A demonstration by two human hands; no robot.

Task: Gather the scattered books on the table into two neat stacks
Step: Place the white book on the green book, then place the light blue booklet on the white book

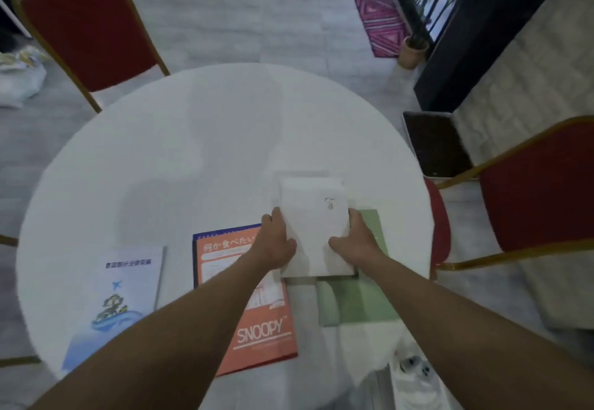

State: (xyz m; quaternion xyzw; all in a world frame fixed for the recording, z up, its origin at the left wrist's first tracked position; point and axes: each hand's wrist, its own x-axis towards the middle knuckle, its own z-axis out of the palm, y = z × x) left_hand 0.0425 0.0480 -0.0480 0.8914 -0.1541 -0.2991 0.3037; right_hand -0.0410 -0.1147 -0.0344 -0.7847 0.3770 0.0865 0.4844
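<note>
Round white tabletop (199, 139) bearing an orange Snoopy notebook (257, 329), a pale blue booklet (128, 284) left of it, and a green book (356, 300) right.

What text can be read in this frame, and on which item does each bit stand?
"SNOOPY": large white letters low on the orange book.
"何か食べたい": white Japanese heading at the top of that same orange book, partly covered by the left hand.
Blue-and-white booklet: a dark title line of characters, too blurred to read.
White book held by both hands, right hand included: a small grey logo, no readable text.
</note>
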